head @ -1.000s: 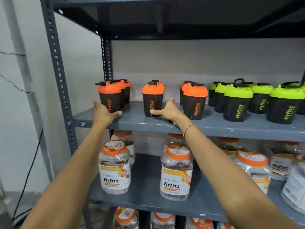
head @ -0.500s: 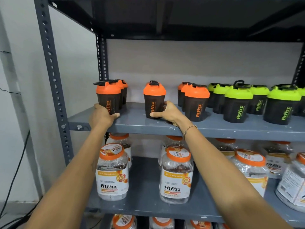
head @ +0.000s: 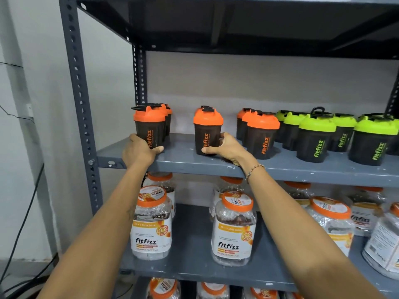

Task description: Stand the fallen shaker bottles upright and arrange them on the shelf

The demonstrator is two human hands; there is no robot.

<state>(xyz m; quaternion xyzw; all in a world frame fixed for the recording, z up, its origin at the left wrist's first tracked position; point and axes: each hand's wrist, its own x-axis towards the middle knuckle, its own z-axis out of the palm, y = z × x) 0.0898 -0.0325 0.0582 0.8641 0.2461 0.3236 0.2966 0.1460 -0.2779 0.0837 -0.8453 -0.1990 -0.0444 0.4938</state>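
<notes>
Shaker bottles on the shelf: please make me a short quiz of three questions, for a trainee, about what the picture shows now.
1. True or false: every shaker bottle in view on the shelf stands upright.
2. What does the right hand grasp? A) a green-lid shaker B) the front orange-lid shaker of the middle row C) a jar
3. Fill in: the left hand wraps the base of the leftmost front shaker, whose lid is ____.

Key: 1 true; 2 B; 3 orange.
</notes>
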